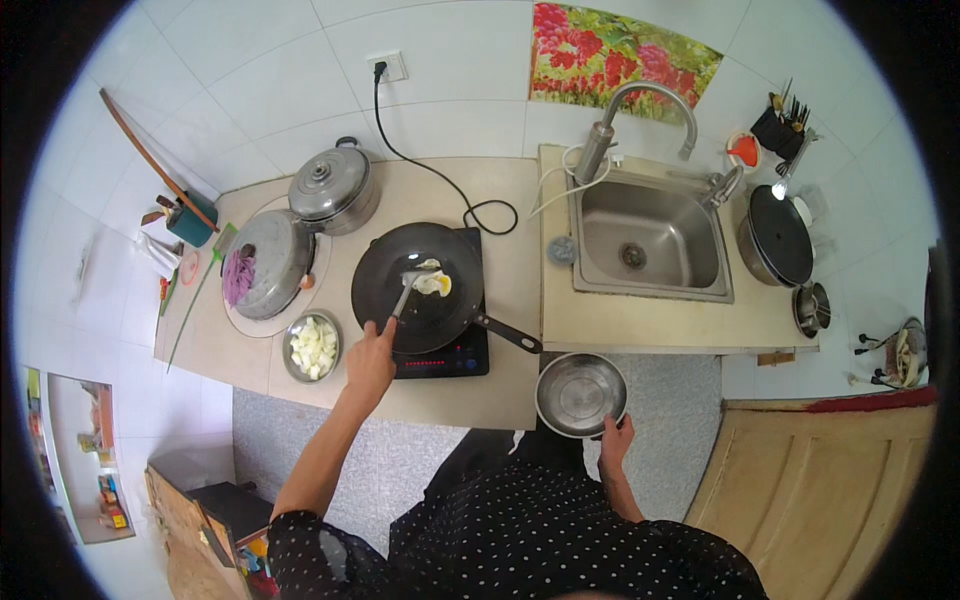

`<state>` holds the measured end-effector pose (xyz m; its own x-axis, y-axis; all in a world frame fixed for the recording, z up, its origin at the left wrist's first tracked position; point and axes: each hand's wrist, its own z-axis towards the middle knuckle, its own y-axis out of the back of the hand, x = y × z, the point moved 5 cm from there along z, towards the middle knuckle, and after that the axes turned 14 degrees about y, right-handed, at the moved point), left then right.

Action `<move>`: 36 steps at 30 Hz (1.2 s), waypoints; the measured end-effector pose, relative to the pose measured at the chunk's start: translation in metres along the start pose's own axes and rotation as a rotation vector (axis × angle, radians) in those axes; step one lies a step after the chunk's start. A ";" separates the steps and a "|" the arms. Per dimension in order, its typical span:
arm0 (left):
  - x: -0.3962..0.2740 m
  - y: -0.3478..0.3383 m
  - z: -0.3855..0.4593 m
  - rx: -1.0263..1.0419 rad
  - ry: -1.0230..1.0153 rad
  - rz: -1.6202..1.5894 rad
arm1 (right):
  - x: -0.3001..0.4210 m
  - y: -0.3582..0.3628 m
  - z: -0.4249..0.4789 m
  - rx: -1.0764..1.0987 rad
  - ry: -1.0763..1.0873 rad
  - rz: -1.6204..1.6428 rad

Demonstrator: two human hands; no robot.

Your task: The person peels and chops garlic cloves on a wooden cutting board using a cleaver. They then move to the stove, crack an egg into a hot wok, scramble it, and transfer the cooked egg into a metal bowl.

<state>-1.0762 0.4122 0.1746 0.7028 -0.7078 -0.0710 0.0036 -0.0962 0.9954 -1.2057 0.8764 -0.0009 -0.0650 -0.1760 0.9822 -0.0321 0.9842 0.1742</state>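
My left hand is closed round the handle of a metal spatula, whose blade touches a fried egg in a black wok. The egg has white and some yellow yolk showing. Under the wok is a black induction cooker with red lights lit. My right hand grips the rim of a round metal bowl in front of the counter's edge; no food shows in it. A metal bowl of pale cut chunks stands left of the wok.
A lidded steel pot and a large metal lid with a purple cloth stand at the left. The wok's handle points right, towards the sink. A black power cord runs behind the cooker.
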 end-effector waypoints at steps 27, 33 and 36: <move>0.032 -0.011 -0.016 0.104 0.048 0.067 | 0.018 -0.012 0.010 0.039 0.004 0.099; 0.008 -0.008 0.023 0.027 0.059 0.007 | 0.011 -0.011 0.013 0.064 -0.007 0.041; -0.002 -0.012 0.047 0.034 0.028 0.039 | 0.015 -0.013 0.010 0.048 -0.054 0.045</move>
<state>-1.1110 0.3814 0.1596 0.7214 -0.6918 -0.0302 -0.0481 -0.0935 0.9945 -1.2164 0.8603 0.0107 -0.1212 -0.1342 0.9835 -0.0753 0.9892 0.1257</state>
